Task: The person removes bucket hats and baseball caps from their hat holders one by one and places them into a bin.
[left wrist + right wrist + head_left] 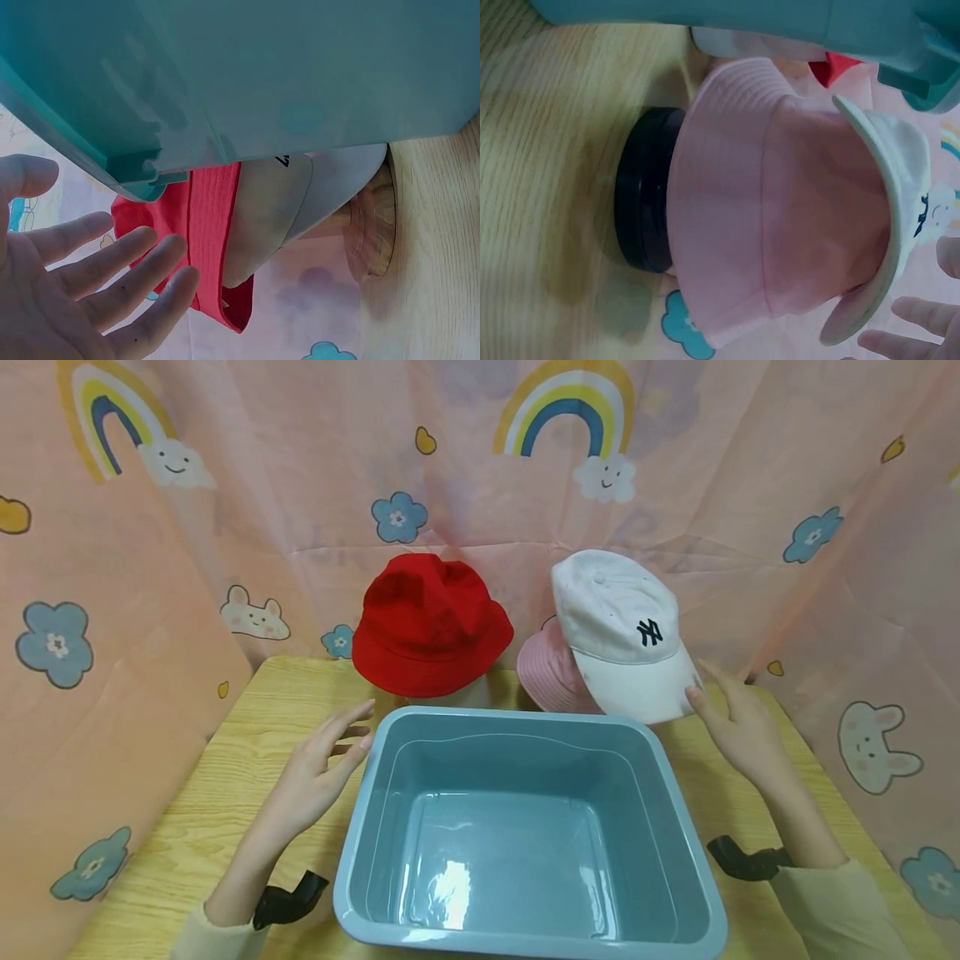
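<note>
A blue-grey plastic basin (pixel 517 717), with nothing in it, stands on the wooden table between my hands. My left hand (pixel 315 777) hovers by its back left corner, fingers loosely spread and holding nothing. Behind that corner is a red bucket hat (pixel 431 618); in the left wrist view it covers part of a pale cap (pixel 266 217) with a dark mark. To the right, a white baseball cap (pixel 618 610) with a black NY logo lies tilted over a pink bucket hat (pixel 553 670). My right hand (pixel 738 727) is beside the white cap's brim, fingers extended.
A round wooden stand (pixel 375 225) is under the pale cap. The pink hat rests above a black round base (pixel 646 191). A pink patterned curtain (pixel 322 460) hangs close behind and along both sides of the table (pixel 202 810). Black wrist mounts (pixel 288 900) jut from both forearms.
</note>
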A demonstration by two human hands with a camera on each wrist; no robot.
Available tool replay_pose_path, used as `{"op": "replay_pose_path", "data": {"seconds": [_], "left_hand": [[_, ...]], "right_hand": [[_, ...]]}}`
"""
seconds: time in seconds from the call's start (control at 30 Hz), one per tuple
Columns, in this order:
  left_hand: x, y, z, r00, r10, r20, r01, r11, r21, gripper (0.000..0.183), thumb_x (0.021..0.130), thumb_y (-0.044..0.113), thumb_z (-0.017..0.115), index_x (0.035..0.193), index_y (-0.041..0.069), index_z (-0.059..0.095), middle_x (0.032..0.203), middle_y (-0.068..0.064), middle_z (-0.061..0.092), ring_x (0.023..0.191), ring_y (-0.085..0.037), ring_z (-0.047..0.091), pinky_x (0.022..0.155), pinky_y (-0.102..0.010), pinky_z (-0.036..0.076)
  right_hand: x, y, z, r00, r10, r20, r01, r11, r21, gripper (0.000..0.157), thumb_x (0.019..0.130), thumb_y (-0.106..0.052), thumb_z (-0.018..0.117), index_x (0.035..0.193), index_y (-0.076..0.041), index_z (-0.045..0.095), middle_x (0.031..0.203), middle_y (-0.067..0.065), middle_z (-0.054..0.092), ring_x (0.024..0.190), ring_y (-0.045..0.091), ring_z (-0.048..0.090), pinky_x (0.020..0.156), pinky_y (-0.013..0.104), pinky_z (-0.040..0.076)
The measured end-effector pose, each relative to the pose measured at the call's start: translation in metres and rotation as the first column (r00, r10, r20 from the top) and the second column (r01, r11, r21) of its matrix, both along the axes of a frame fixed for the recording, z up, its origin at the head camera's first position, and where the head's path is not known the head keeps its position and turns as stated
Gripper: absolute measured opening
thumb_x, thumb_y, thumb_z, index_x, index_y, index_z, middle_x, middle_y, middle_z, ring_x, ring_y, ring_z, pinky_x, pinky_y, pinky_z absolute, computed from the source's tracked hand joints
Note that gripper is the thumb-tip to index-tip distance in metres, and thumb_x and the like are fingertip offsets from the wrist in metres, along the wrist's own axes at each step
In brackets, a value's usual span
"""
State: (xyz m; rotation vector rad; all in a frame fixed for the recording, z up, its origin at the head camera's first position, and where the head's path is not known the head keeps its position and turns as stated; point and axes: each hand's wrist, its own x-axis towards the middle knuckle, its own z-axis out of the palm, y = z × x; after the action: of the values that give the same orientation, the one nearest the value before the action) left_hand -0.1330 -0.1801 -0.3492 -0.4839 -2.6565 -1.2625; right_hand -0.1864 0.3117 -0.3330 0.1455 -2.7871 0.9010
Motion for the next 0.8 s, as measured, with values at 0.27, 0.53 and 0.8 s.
{"op": "replay_pose_path", "data": {"seconds": [0.27,0.53,0.8], "left_hand": [[0.003,0.001,0.000,1.000,-0.008,0.025,0.007,0.999,0.042,0.045,0.098,0.020,0.053,0.142,0.014,0.046,0.137,-0.012,0.055,0.114,-0.030,0.060,0.091,-0.050,0.049],[0.006,0.000,0.000,0.998,0.003,0.063,-0.007,0.997,0.071,0.042,0.098,0.023,0.054,0.140,0.017,0.050,0.138,-0.008,0.055,0.110,-0.025,0.062,0.088,-0.039,0.050],[0.006,0.000,0.000,0.991,-0.002,0.131,-0.017,0.989,0.145,0.043,0.096,0.022,0.059,0.137,0.012,0.051,0.130,-0.010,0.059,0.102,-0.023,0.064,0.081,-0.020,0.052]], "right_hand": [[-0.006,0.008,-0.006,0.998,-0.007,0.065,0.012,0.997,-0.075,0.062,0.103,-0.041,0.036,0.152,-0.004,0.023,0.152,0.032,0.025,0.132,0.059,0.028,0.093,0.077,0.027],[-0.008,0.011,-0.007,0.992,-0.012,0.125,0.034,0.985,-0.170,0.064,0.102,-0.043,0.035,0.153,-0.007,0.021,0.154,0.031,0.023,0.133,0.058,0.027,0.095,0.075,0.027],[-0.009,0.015,-0.010,0.989,-0.018,0.145,0.049,0.975,-0.218,0.065,0.102,-0.043,0.035,0.152,-0.002,0.022,0.149,0.033,0.031,0.130,0.056,0.035,0.092,0.029,0.049]]}}
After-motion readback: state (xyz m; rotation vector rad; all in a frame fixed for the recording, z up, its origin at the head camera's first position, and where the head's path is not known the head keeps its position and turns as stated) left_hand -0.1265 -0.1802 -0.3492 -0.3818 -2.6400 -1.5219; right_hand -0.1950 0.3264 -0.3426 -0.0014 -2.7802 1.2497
